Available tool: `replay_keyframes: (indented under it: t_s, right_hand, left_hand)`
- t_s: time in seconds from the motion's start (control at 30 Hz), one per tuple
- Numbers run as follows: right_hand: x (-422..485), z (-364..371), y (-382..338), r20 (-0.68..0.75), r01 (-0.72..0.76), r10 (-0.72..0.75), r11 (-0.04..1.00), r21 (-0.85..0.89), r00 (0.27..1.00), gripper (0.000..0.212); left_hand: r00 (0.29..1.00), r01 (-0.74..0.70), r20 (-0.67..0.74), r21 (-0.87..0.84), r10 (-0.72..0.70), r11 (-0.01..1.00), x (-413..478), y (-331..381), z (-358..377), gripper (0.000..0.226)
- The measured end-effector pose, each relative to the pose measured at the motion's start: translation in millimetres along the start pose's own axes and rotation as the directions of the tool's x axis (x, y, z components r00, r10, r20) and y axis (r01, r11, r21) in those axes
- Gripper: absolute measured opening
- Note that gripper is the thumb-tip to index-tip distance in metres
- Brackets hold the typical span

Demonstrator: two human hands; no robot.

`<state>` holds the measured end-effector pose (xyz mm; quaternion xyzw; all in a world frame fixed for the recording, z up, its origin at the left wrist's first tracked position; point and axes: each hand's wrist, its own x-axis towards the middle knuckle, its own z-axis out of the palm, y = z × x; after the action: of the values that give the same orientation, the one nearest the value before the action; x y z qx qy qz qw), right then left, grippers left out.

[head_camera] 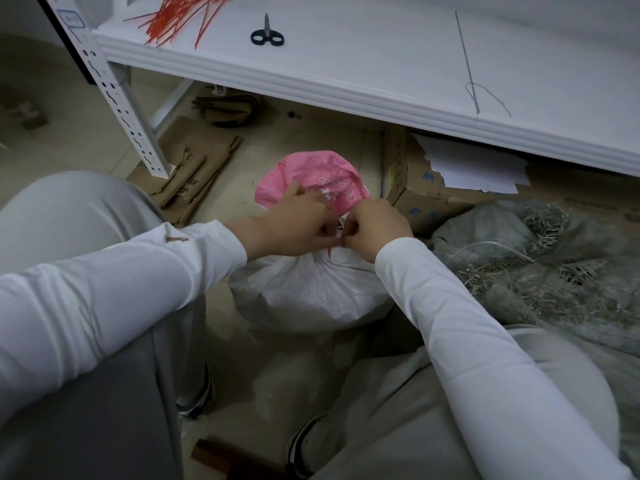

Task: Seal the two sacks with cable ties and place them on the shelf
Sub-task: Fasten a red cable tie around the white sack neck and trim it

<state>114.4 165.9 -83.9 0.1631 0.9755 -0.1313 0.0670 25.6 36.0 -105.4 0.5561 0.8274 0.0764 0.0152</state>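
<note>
A white woven sack [308,289] stands on the floor between my knees, its neck gathered tight. Its pink top [311,176] fans out above the gathered neck. My left hand [298,223] grips the neck from the left, fingers curled round it. My right hand [374,226] pinches at the same spot from the right, and a short bit of red cable tie [330,251] pokes out below the fingers. A grey mesh sack [540,268] full of shredded paper lies to the right. A pile of red cable ties [180,19] lies on the white shelf [381,88].
Black scissors [267,33] and a long needle with grey thread [467,64] lie on the shelf. Under the shelf are flattened cardboard [194,168] and a cardboard box [426,188] with white paper. The shelf's perforated upright [124,109] stands at left.
</note>
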Motion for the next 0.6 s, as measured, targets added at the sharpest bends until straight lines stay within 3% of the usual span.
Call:
replay_keyframes:
  t_s: [0.13, 0.23, 0.37, 0.6]
  right_hand:
    - [-1.7, 1.3, -2.0, 0.012, 0.014, -0.014, 1.000, -0.008, 1.000, 0.013]
    - [-0.5, 3.9, -0.8, 0.104, -0.012, 0.013, 1.000, -0.007, 0.995, 0.023]
    - [5.3, 9.5, -2.2, 0.250, -0.075, 0.033, 0.984, 0.160, 0.968, 0.023]
    - [4.4, 3.9, -8.8, 0.192, -0.089, 0.014, 0.918, 0.386, 0.981, 0.021]
  left_hand:
    - [1.000, 0.014, 0.014, -0.013, -0.014, 1.000, 1.0, 1.7, -1.1, 0.019]
    - [0.999, 0.030, 0.013, -0.002, -0.030, 1.000, 1.1, 2.7, -1.4, 0.016]
    - [0.999, 0.019, 0.025, 0.017, -0.019, 1.000, 0.1, 2.7, -1.9, 0.016]
    - [0.998, 0.056, 0.040, -0.124, -0.051, 0.991, -0.3, -0.8, -12.6, 0.013]
